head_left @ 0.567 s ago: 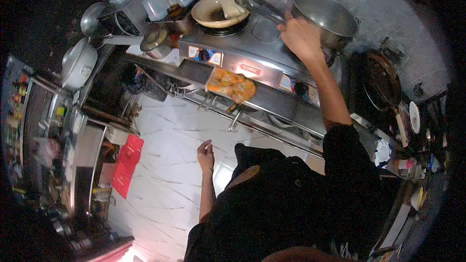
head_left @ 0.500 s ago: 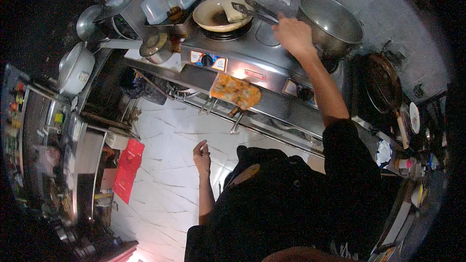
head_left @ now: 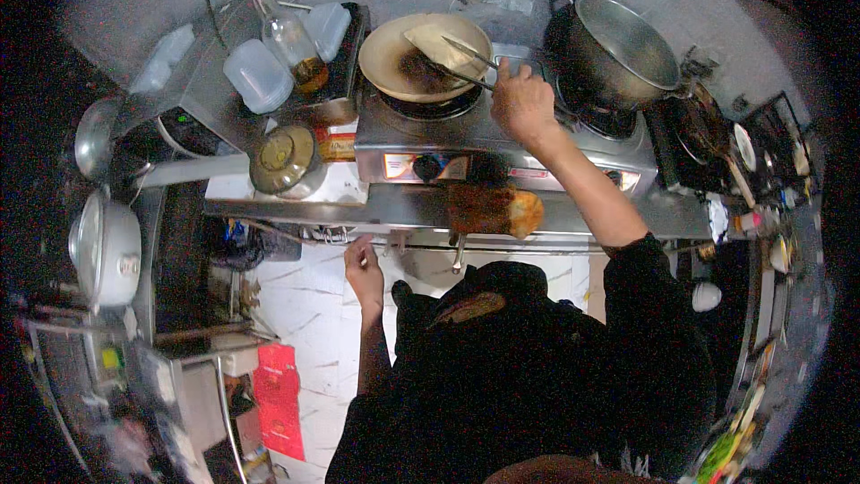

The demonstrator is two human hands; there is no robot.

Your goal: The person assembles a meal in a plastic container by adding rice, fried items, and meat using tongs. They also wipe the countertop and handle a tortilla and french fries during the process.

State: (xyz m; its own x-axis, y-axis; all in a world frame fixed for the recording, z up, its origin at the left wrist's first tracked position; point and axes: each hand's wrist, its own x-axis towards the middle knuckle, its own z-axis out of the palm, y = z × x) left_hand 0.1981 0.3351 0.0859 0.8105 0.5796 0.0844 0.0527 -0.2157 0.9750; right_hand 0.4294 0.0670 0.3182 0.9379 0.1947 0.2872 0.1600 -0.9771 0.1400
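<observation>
Got the tongs (head_left: 474, 55) gripped in my right hand (head_left: 524, 108), one arm of them over the pale folded bread (head_left: 428, 40) (bread, I think, kinda blurry) in the pan (head_left: 381, 72). Left hand (head_left: 362, 271) is loose, half-open, down near the counter edge (head_left: 296, 210).

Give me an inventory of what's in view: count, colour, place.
Pan: one, cream, left burner
Folded food: one, pale, in pan
Tongs: one pair, dark, over pan
Stove: one, silver, upper centre
Pot: one, silver-grey, right burner
Bottle: one, clear, left of pan
Plastic containers: two, translucent, flanking bottle
Lidded pot: one, brownish lid, left of stove
Cooker: one, white, far left
Cloth-like item: one, orange-brown, counter front
Sheet: one, red, lower left
Left hand: one, bare, before counter
Right hand: one, bare, holding tongs
</observation>
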